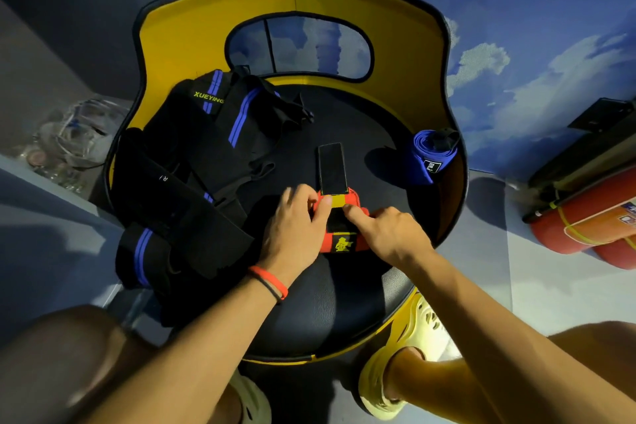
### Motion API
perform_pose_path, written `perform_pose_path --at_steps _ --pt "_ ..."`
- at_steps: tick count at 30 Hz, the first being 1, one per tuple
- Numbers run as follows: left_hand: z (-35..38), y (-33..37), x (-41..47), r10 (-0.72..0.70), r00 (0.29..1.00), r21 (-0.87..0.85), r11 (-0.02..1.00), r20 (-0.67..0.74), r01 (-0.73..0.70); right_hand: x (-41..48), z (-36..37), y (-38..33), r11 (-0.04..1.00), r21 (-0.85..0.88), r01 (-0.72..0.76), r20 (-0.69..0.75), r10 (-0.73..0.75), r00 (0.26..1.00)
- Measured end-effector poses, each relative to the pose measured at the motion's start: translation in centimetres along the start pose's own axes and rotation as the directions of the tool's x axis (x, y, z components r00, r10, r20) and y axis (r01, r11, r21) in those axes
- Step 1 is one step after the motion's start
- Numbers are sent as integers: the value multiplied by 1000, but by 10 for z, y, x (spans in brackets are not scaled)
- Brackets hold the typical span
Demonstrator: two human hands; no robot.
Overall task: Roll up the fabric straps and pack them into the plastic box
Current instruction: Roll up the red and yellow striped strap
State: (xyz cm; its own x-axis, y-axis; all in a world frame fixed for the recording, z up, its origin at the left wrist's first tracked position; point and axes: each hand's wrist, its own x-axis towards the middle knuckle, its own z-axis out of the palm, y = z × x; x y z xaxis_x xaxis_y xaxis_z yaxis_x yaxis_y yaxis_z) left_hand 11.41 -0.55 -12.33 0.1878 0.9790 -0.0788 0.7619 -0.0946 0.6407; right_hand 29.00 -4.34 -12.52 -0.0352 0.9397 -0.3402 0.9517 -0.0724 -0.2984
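A red strap [340, 241], rolled into a bundle with a black band and a yellow emblem, lies on the black seat of a yellow-backed chair [344, 306]. Its black hook-and-loop tail [331, 167] sticks out flat toward the chair back. My left hand [296, 231] grips the roll's left side, fingers curled over its top. My right hand [385, 231] presses its index fingertip on the roll's top right. Several black straps with blue stripes [192, 175] lie unrolled in a heap on the seat's left. A rolled blue strap [432, 157] leans on the chair's right rim. A clear plastic box [74, 138] stands on the floor to the left.
Red cylinders [592, 227] with a label lie on the floor at the right. My knees and yellow clogs [409, 337] are close under the chair's front edge. A wall painted with sky and clouds stands behind the chair.
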Motion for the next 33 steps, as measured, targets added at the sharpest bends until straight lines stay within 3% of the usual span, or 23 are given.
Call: perform_pose_path --at_steps 2,4,6,8,10,12,15,18,23,26,30,33 --pt "-3 -9 -9 154 983 -234 964 104 -126 1 5 0 997 33 -73 -70 75 995" --pt "-7 -22 -13 211 950 -286 948 231 -142 0 4 -4 991 35 -127 -100 130 987" --pt "-9 -32 -9 180 954 -283 953 239 -109 -2 4 -12 954 229 -193 -114 223 968" --pt "-11 -34 -6 142 955 -329 943 262 -50 -5 12 -16 824 560 -89 -274 286 918" --pt "-13 -31 -4 97 948 -391 920 303 31 -9 13 -11 795 603 71 -377 206 903" --pt "-12 -29 -3 64 952 -386 920 299 59 -14 4 1 765 641 67 -287 157 945" --pt "-7 -24 -1 40 964 -298 954 262 41 -16 -5 19 781 625 -5 -72 64 995" --pt "-6 -22 3 3 967 -241 969 256 61 -13 -5 25 792 610 -35 7 39 999" --pt "-9 -16 -3 -22 981 -298 951 193 80 -6 -7 20 744 665 -59 3 76 997" --pt "-7 -23 -12 40 977 -386 922 210 45 -2 -7 14 728 683 -62 -13 97 995" --pt "-5 -28 -8 13 992 -370 928 126 35 0 -5 10 791 610 -37 -71 101 992" --pt "-4 -19 -4 -44 980 -369 922 196 115 -1 -1 7 867 493 -64 -121 142 982"
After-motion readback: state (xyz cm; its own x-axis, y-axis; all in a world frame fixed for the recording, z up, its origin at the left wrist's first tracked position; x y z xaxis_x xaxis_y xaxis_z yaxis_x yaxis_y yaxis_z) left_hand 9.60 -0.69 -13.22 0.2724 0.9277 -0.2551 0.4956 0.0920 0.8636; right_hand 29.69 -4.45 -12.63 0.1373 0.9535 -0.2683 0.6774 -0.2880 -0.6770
